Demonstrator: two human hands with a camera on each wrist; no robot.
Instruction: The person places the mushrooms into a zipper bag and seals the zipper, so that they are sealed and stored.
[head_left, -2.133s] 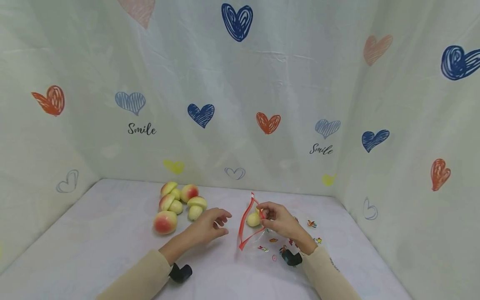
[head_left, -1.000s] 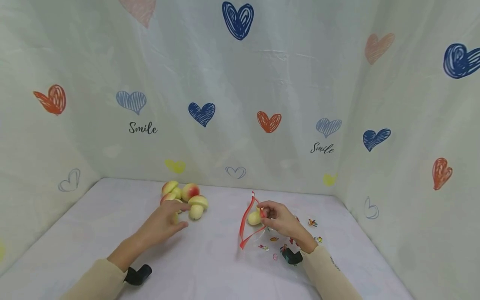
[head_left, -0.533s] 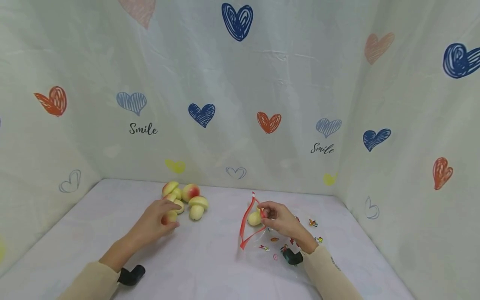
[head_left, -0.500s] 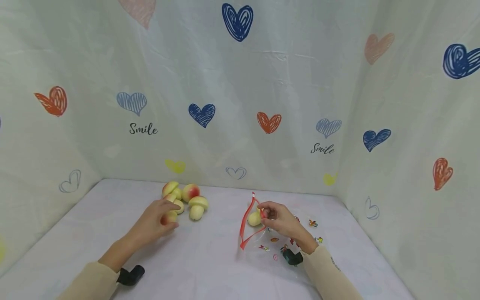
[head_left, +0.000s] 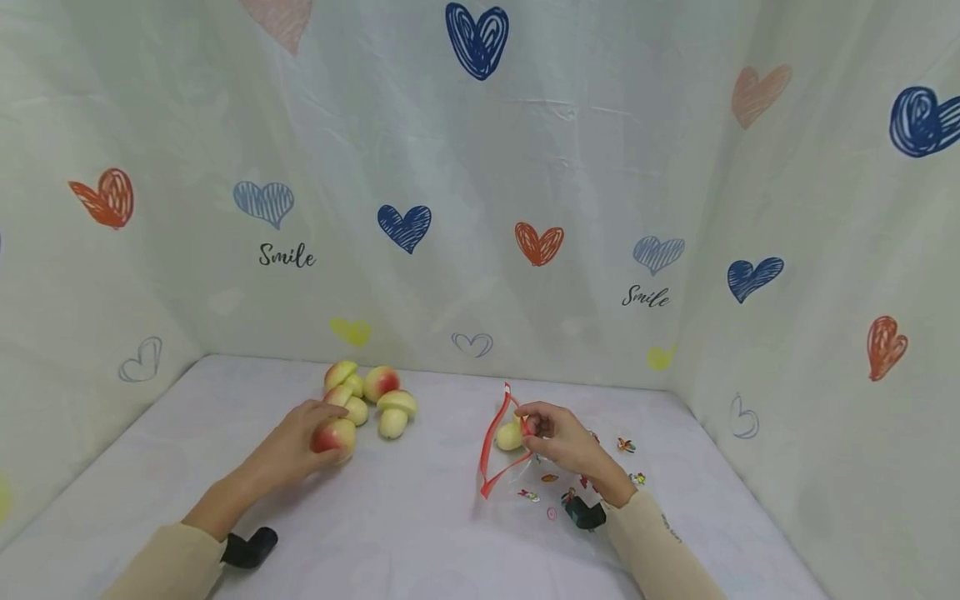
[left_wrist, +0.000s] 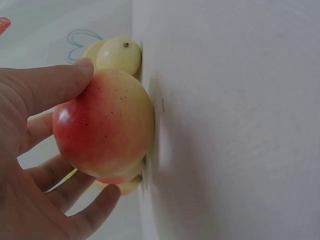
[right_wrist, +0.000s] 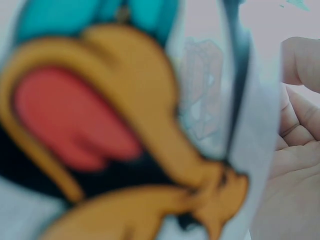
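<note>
My left hand (head_left: 300, 437) is at the near left of a cluster, thumb and fingers around a round red-and-yellow fruit (left_wrist: 107, 122). In the left wrist view, the thumb lies against the fruit's upper side, and dark specks dot its skin. My right hand (head_left: 558, 437) pinches the red-edged mouth of a clear zip bag (head_left: 487, 454) printed with small coloured pictures. The bag's mouth gapes toward the left, and a pale yellow rounded object (head_left: 508, 437) shows inside. The right wrist view is mostly filled by a blurred cartoon print (right_wrist: 145, 95), with part of the right hand at its edge.
Beyond the left hand sit several mushroom-shaped yellow pieces, among them one at the cluster's right (head_left: 394, 415), plus a red-and-yellow round one (head_left: 381, 382). A white cloth covers the table (head_left: 405, 525). Heart-printed curtains (head_left: 465, 167) enclose it at the back and sides.
My left hand has moved left, away from the bag, over the mushroom-shaped pieces and onto the round red-and-yellow fruit, where its fingers now surround it. My right hand and the bag have stayed put.
</note>
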